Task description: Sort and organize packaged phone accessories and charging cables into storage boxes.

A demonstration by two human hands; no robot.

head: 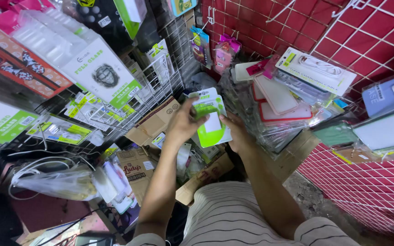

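Observation:
Both my hands hold up a flat white and green accessory package [211, 119] in a clear sleeve, in the middle of the head view. My left hand [184, 124] grips its left edge, thumb across the front near the top. My right hand [237, 132] supports the right and lower edge, fingers behind the pack. Under my arms I see my striped shirt [233, 214].
Wire racks [160, 86] at left carry hanging white and green screen-protector packs [101, 73]. Stacked phone cases in plastic [281, 102] hang on a red grid wall [365, 41] at right. Cardboard boxes [135, 166], loose cables and a plastic bag [58, 184] crowd the lower left.

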